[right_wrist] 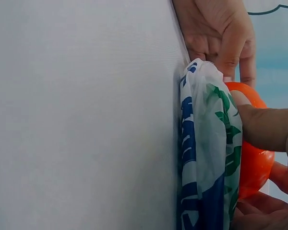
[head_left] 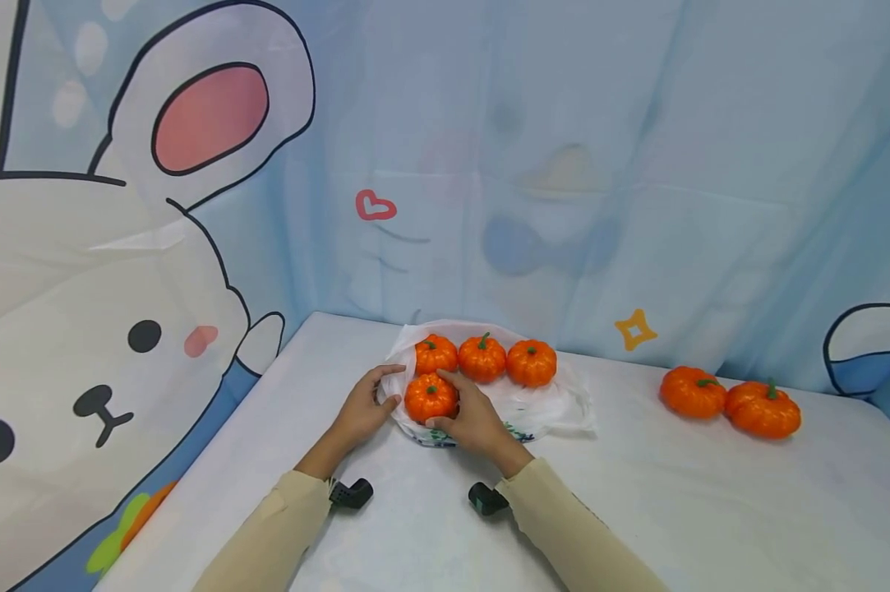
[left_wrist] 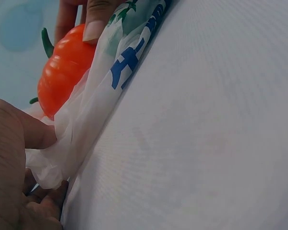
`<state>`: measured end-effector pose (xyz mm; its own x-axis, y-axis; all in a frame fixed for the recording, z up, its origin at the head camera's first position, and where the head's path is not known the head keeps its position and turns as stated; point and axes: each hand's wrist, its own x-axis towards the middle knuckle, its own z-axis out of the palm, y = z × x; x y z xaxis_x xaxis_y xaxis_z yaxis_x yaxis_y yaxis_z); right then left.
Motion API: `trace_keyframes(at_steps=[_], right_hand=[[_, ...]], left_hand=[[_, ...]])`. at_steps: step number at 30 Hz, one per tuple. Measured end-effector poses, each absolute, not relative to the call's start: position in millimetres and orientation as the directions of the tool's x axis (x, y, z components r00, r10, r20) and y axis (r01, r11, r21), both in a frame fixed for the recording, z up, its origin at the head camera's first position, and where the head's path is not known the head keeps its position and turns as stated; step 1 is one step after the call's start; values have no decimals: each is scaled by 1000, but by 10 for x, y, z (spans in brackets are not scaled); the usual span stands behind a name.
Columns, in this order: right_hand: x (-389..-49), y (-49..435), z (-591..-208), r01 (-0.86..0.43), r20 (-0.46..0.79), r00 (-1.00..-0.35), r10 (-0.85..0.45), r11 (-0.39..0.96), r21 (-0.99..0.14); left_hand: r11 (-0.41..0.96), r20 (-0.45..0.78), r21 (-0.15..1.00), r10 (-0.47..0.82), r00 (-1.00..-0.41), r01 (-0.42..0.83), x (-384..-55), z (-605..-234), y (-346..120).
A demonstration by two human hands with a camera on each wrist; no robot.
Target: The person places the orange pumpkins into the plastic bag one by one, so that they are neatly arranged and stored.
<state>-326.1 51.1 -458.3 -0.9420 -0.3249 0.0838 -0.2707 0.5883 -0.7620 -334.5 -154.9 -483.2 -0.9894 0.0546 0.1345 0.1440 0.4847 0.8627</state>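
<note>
A white plastic bag (head_left: 563, 411) with blue and green print lies on the table, several small orange toy pumpkins on it. My right hand (head_left: 481, 415) holds the front-left pumpkin (head_left: 428, 400), thumb on its near side and fingers round its right. At the bag's left edge is my left hand (head_left: 359, 411); in the left wrist view its thumb lies on the crumpled plastic (left_wrist: 50, 165), with fingers on the other side. Behind the held pumpkin sit a left pumpkin (head_left: 437, 353), a middle pumpkin (head_left: 481, 359) and a right pumpkin (head_left: 531, 364).
Two more toy pumpkins, one left (head_left: 690, 393) and one right (head_left: 763, 411), stand side by side at the table's back right. A blue cartoon-printed cloth (head_left: 563, 107) hangs behind the white table (head_left: 674, 510). Dark wrist cameras sit below both hands.
</note>
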Motion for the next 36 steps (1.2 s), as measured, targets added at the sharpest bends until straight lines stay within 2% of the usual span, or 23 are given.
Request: trace_keyframes(at_steps=[7,10,18,22,25,30,33,36], right_hand=[[-3244,521,-4537,-272,79,-940,-333,590,-760],[-3217,586,-4515,-304,113,-935,-335,597,-742],[-3038,1123,-4221,-469,346,-882,-318,546,-694],[-2968,1540,-4059,-548,502,-826,-257,579,-604],[-2900,1923,-3999,-556,589,-789,-175,611,-564],[-2767,2601,-3945,-419,606,-793,63,666,-617],[-2776,2925,-3882,-227,515,-821,246,687,-690],[-2863,3200,-3861,-71,425,-815,393,661,-747]], left_hand=[[489,136,860,52,-989,144,-3340,-4810,-1553],[481,133,865,54,-990,143,-3345,-4814,-1534],[484,124,865,54,-991,134,-3343,-4809,-1522],[490,139,860,48,-989,145,-3347,-4811,-1544],[484,140,863,49,-989,146,-3342,-4821,-1546],[478,130,867,62,-990,144,-3343,-4827,-1517],[486,137,862,54,-989,146,-3345,-4835,-1517],[495,139,857,46,-989,143,-3338,-4852,-1537]])
